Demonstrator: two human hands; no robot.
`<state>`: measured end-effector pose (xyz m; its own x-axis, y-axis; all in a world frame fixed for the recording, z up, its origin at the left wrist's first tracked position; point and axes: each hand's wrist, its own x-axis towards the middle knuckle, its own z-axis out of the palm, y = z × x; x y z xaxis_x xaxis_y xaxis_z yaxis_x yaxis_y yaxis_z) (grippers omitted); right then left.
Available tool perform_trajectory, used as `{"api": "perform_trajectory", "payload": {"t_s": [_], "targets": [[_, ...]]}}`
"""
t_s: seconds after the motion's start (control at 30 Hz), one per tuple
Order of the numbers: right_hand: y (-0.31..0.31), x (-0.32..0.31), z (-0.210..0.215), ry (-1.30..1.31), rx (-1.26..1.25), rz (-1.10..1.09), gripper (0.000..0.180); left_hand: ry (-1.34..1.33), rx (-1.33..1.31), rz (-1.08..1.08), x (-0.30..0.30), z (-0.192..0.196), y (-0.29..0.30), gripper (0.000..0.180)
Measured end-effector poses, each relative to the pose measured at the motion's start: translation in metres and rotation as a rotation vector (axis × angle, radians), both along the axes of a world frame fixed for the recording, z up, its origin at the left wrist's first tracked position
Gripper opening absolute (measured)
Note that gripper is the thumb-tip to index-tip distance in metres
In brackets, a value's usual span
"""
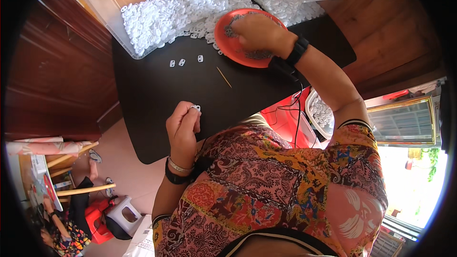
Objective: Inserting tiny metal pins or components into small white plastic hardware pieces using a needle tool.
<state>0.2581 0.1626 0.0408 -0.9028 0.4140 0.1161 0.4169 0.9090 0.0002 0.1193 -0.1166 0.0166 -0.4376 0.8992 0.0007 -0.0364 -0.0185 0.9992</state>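
A dark tabletop (pixel 143 95) with rounded corners carries a clear plastic bin (pixel 107 19) holding a heap of white pieces (pixel 162 21), with a round red plate (pixel 233 47) to the bin's right. The person's right hand (pixel 259 31), a black band (pixel 300 47) at its wrist, reaches into the plate, fingers bent downward; whether they grip anything cannot be told. The left hand (pixel 182 126), by the tabletop's near edge, is closed in a pinch. Between the hands lies a thin wooden stick (pixel 224 77). One small white piece (pixel 197 108) shows in the left hand's pinch, while three loose pieces (pixel 182 62) sit to the stick's left. Tiny grey bits (pixel 259 54) lie scattered in the plate around the right hand
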Motion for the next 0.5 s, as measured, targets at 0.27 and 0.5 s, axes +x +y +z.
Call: {"api": "perform_trajectory", "payload": {"t_s": [0.27, 0.5], "targets": [[-0.042, 0.016, 0.037, 0.592, -0.527, 0.086, 0.024, -0.03, -0.006, 0.016, -0.003, 0.001, 0.003, 0.014], [-0.132, 0.017, 0.017, 1.04, -1.113, 0.223, 0.007, -0.012, 0.02, 0.07, 0.007, 0.008, 0.006, 0.018]]}}
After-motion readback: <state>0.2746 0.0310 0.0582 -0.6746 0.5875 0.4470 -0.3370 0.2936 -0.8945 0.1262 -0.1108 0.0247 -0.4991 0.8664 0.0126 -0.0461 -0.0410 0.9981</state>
